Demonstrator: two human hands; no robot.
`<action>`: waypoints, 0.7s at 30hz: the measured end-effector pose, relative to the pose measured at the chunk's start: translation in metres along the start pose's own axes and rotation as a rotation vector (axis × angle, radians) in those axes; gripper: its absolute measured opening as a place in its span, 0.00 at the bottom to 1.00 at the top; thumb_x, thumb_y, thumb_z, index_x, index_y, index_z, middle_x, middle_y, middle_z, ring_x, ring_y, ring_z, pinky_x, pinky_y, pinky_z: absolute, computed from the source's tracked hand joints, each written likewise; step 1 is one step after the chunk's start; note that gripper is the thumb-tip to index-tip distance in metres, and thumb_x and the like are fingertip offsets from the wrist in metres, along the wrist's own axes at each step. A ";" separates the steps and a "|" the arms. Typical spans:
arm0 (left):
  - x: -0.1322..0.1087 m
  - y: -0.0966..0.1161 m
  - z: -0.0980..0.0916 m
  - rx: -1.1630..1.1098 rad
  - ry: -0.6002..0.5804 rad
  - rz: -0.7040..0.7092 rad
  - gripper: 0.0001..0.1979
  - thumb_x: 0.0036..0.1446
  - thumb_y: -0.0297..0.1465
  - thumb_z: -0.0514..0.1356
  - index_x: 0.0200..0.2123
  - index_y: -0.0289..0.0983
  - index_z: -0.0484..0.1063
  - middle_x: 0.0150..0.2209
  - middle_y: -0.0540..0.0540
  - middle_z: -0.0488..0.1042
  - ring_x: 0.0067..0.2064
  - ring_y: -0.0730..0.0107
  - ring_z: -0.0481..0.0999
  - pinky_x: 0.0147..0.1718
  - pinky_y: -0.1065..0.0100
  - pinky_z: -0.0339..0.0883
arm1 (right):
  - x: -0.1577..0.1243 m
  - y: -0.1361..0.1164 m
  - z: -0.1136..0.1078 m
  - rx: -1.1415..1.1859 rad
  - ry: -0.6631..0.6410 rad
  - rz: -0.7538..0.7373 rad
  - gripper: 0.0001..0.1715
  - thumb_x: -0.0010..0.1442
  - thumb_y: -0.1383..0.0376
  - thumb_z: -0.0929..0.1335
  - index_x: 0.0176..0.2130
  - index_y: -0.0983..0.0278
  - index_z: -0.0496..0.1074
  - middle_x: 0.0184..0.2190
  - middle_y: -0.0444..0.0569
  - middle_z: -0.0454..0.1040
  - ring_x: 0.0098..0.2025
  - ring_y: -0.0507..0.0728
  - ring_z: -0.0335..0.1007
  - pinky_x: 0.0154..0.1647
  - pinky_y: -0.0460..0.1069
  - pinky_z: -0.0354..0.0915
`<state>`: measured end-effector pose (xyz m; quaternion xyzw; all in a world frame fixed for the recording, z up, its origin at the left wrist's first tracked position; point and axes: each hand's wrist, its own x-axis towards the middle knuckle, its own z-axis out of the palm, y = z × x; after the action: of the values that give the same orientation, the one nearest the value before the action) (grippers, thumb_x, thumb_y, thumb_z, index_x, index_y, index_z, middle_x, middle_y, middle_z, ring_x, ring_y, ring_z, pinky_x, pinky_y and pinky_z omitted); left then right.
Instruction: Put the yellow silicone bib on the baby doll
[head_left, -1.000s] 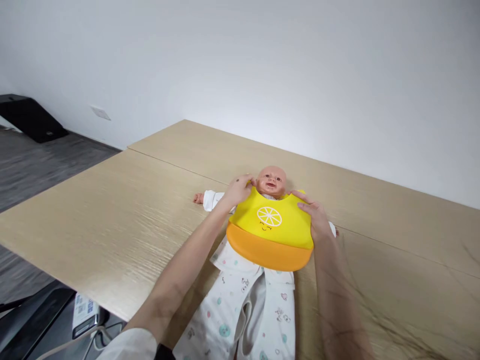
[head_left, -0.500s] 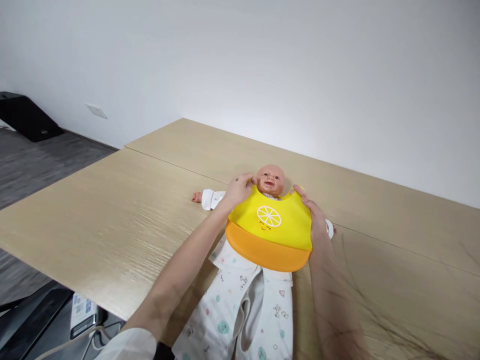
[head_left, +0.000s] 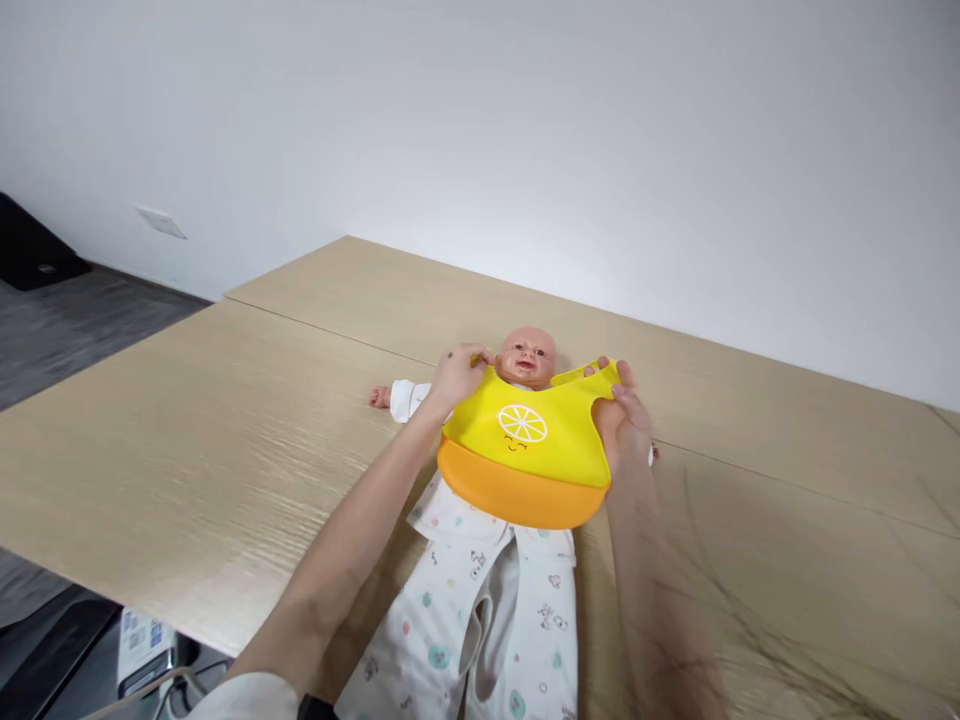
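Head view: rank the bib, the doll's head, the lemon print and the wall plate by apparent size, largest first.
1. bib
2. doll's head
3. lemon print and wall plate: these look about alike. The plate is farther off, so they are left unranked.

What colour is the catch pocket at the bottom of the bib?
Orange: the pocket of the bib, clearest in the head view.

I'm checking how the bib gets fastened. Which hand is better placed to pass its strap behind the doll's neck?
Right, probably: the right hand holds a strap of the bib lifted free beside the head of the doll. The left hand holds its strap low against the doll's shoulder.
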<state>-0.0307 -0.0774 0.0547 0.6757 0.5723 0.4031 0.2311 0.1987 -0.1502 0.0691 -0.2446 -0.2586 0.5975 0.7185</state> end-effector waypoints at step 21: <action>-0.008 -0.008 -0.014 0.029 -0.276 -0.056 0.41 0.47 0.35 0.66 0.65 0.41 0.59 0.55 0.40 0.75 0.52 0.54 0.77 0.48 0.61 0.71 | 0.030 0.040 -0.061 -0.928 0.144 -0.058 0.59 0.44 0.60 0.74 0.70 0.61 0.52 0.63 0.55 0.64 0.46 0.55 0.72 0.49 0.49 0.71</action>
<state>-0.0471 -0.0857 0.0544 0.7117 0.5595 0.2914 0.3090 0.2151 -0.1166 -0.0005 -0.5734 -0.4547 0.3801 0.5657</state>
